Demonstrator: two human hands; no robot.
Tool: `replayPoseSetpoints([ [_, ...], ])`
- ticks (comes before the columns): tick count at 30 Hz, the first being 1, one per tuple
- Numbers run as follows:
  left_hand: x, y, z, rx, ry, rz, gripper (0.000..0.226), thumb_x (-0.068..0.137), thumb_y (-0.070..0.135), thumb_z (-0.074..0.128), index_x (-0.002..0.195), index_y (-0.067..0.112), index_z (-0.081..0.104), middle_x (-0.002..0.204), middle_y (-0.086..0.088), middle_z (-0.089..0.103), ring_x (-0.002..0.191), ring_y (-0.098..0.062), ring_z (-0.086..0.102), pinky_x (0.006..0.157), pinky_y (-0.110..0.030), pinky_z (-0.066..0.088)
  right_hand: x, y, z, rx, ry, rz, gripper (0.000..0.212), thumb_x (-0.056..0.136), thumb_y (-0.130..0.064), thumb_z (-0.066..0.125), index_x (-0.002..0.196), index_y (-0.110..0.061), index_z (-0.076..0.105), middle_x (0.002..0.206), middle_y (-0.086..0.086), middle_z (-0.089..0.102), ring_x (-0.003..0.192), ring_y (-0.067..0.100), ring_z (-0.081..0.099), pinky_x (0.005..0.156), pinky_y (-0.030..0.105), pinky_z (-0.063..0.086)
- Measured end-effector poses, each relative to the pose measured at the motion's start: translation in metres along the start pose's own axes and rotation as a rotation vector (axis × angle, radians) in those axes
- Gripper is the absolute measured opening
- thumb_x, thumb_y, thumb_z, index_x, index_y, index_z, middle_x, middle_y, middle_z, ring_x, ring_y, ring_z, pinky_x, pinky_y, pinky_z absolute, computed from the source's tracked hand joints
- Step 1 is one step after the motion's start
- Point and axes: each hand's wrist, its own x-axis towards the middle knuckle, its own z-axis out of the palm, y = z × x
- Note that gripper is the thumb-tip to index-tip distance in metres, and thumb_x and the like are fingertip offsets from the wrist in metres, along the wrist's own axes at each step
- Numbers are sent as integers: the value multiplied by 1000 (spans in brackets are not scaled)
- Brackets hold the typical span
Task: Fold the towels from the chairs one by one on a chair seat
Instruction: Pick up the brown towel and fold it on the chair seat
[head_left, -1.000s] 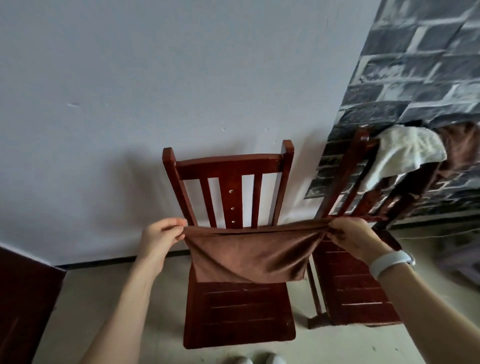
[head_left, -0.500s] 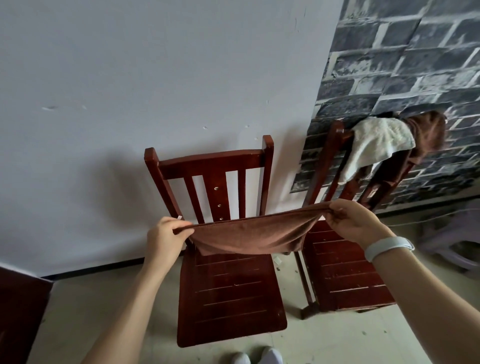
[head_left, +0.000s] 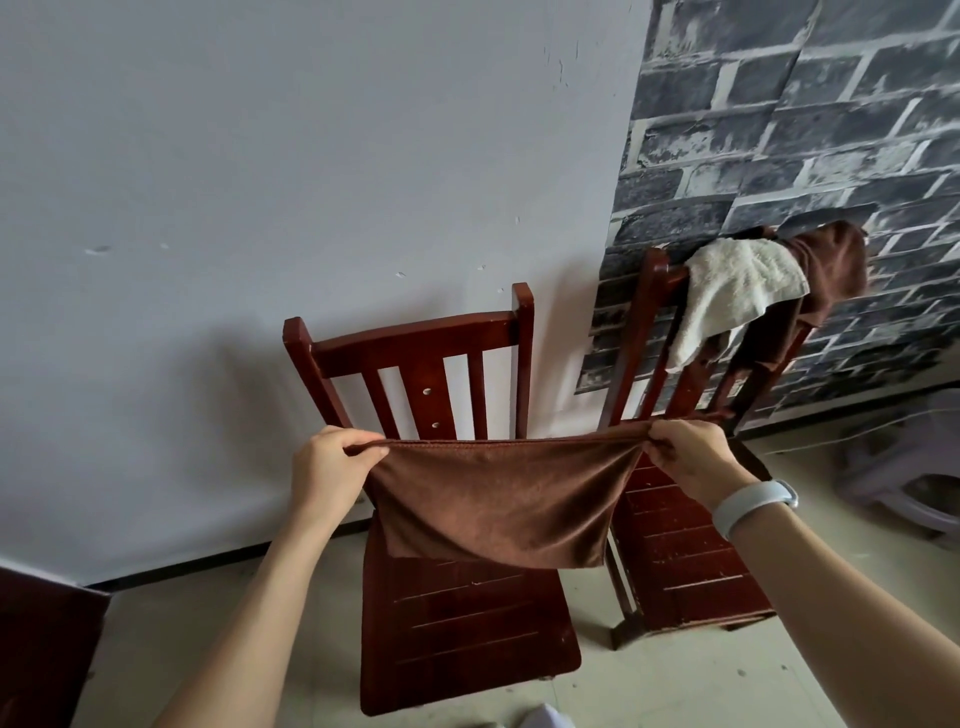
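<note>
Since half-second ago, our brown plush towel (head_left: 493, 504) hangs lower over dark red wooden slatted chair (head_left: 467, 623); left hand (head_left: 332, 467), right hand (head_left: 691, 457) pinch top corners taut.

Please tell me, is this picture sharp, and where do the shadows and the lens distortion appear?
Head view: mostly sharp, light soft and even, no glare; the near chair throws a soft shadow leftward on the white wall; the wide lens tilts the brick wall and stretches both forearms at the lower edge; the brown towel, in the grip of the left hand and right hand, is crisp.
</note>
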Motion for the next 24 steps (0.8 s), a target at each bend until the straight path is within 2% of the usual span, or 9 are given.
replayPoseSetpoints([
  [2, 2, 2, -2, -3, -5, 4, 13, 78, 13, 69, 90, 13, 74, 86, 0, 62, 81, -12, 53, 77, -25, 41, -1, 0, -2, -49, -40, -82, 19, 82, 12, 47, 79, -6, 53, 65, 11, 50, 41, 13, 53, 39, 14, 44],
  [4, 5, 4, -3, 1, -6, 14, 13, 79, 13, 69, 91, 14, 73, 84, 3, 60, 81, -12, 53, 77, -26, 42, -2, -1, -6, -99, -122, -143, 28, 82, 14, 45, 93, -6, 61, 69, 11, 56, 47, 14, 53, 42, 15, 46],
  [6, 8, 5, -5, 10, 2, 11, 13, 79, 14, 68, 91, 14, 73, 84, 3, 60, 82, -12, 53, 77, -26, 43, -3, -3, -9, -130, -215, -150, 27, 84, 13, 44, 92, -1, 66, 73, 12, 60, 50, 11, 60, 47, 13, 47],
  [9, 10, 5, -7, -3, 21, -3, 12, 79, 13, 68, 89, 14, 74, 84, 3, 62, 82, -12, 53, 77, -26, 41, -3, -6, -12, -198, -310, -155, 25, 85, 11, 48, 86, -6, 66, 82, 11, 63, 59, 7, 67, 55, 11, 50],
  [13, 11, 4, -10, -22, 26, -16, 13, 79, 11, 68, 90, 14, 74, 84, 4, 62, 83, -12, 54, 78, -25, 41, -1, -4, -9, -499, -288, -300, 32, 80, 11, 53, 101, -11, 62, 83, 4, 65, 70, 10, 66, 64, 15, 52],
  [15, 10, 6, -11, -29, 22, -26, 13, 79, 11, 68, 90, 14, 74, 85, 4, 62, 84, -12, 55, 80, -26, 42, 0, -2, -6, -557, -238, -357, 31, 81, 8, 52, 101, -13, 62, 81, 3, 64, 71, 12, 63, 66, 18, 52],
  [18, 9, 7, -13, -47, 12, -33, 13, 79, 12, 68, 90, 14, 73, 86, 3, 62, 85, -15, 57, 81, -28, 45, 0, -1, -1, -395, -221, -333, 20, 85, 4, 51, 88, -11, 63, 74, 6, 62, 62, 9, 61, 54, 11, 50],
  [24, 4, 1, -17, -34, -18, -38, 13, 79, 12, 68, 90, 16, 73, 86, 4, 61, 85, -13, 56, 79, -27, 44, 0, -5, 3, -57, -263, -90, 25, 89, 6, 43, 79, -5, 64, 71, 11, 55, 58, 13, 57, 49, 14, 50],
])
